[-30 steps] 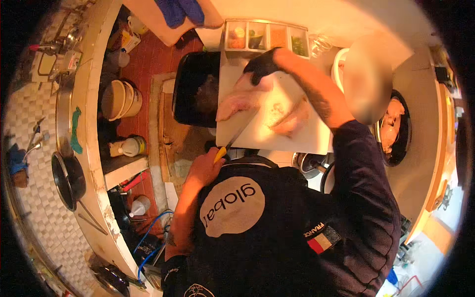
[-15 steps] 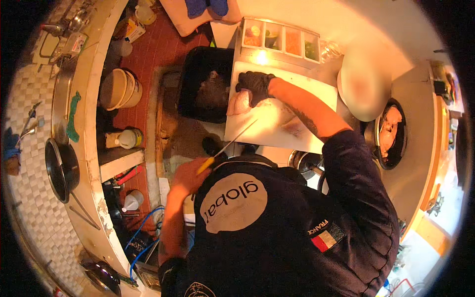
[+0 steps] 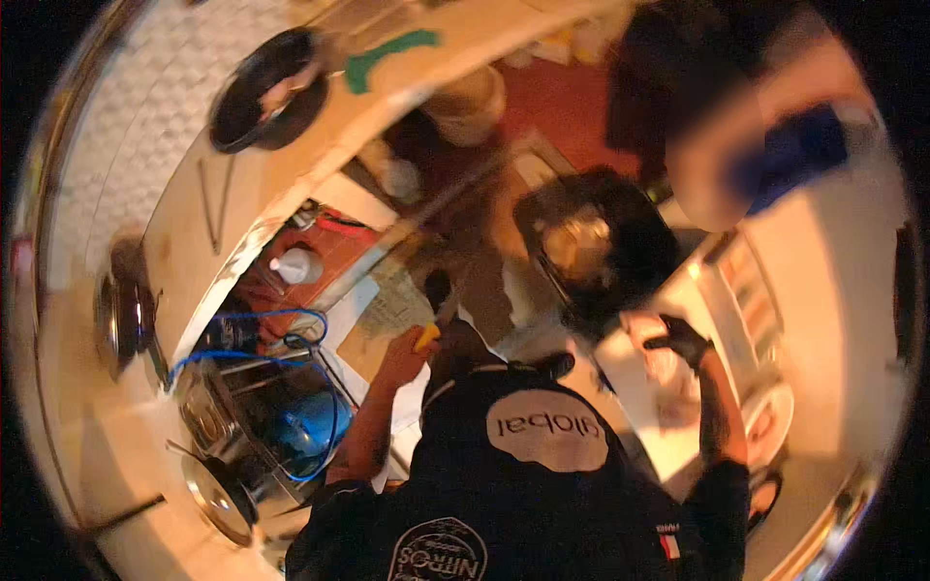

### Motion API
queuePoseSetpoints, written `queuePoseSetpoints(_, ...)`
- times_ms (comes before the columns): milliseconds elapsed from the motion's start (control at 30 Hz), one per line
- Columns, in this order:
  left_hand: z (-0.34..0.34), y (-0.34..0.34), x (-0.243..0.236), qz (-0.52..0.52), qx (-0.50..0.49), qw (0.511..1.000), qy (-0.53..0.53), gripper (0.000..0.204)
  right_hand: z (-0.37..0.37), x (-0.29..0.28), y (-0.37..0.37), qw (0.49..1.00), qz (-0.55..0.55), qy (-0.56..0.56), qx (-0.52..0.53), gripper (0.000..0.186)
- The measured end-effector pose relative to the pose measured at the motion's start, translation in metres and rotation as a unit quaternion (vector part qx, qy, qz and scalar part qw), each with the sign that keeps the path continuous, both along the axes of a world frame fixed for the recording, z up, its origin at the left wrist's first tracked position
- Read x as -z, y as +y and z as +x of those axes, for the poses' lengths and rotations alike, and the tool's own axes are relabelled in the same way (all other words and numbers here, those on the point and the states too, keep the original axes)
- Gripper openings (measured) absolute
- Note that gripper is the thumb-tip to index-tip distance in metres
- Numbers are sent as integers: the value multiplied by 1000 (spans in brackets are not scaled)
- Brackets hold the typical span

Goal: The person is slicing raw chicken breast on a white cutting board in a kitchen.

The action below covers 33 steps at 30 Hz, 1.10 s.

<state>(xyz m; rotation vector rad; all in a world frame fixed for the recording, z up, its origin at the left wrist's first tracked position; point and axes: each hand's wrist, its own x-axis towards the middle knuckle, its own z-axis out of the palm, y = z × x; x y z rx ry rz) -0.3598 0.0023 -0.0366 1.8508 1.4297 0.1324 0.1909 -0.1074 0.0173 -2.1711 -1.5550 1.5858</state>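
My left hand (image 3: 405, 356), bare and low at centre, is closed on the yellow-handled knife (image 3: 426, 337), whose blade is smeared by motion. At the right, my right hand (image 3: 683, 344) wears a black glove, its thumb and fingers spread at a pale pink piece of raw meat or fish (image 3: 664, 373) on the white cutting board (image 3: 620, 387); whether it touches the piece is unclear. Beside the board's far end stands a large black tub (image 3: 542, 237) with brownish contents I cannot make out.
A divided condiment container (image 3: 741, 290) and a bowl (image 3: 770, 426) line the board's right. Along the left counter (image 3: 174, 232) are a pan (image 3: 232, 116), a green cloth (image 3: 387, 53) and lids (image 3: 218, 499); buckets (image 3: 460, 107) and blue cables (image 3: 242, 353) lie below. Blue gloves (image 3: 804, 155) are at upper right.
The view has swung sharply leftward, so board and tub appear turned. My right hand's fingers have spread apart; my left hand still holds the knife.
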Motion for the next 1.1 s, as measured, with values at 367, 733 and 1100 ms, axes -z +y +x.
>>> queuePoseSetpoints(367, -97, 111, 64, -99, -92, 990, -46, 37, -140, -94, 388, 929, 359, 59, -60, 32)
queuePoseSetpoints(733, -144, 172, 42, -143, -106, 981, -79, 39, -481, -131, 702, 930, 206, 252, -168, 52)
queuePoseSetpoints(1100, -120, 179, 49, -164, -62, 979, -102, 44, -472, -173, 591, 899, 369, 232, 42, 40)
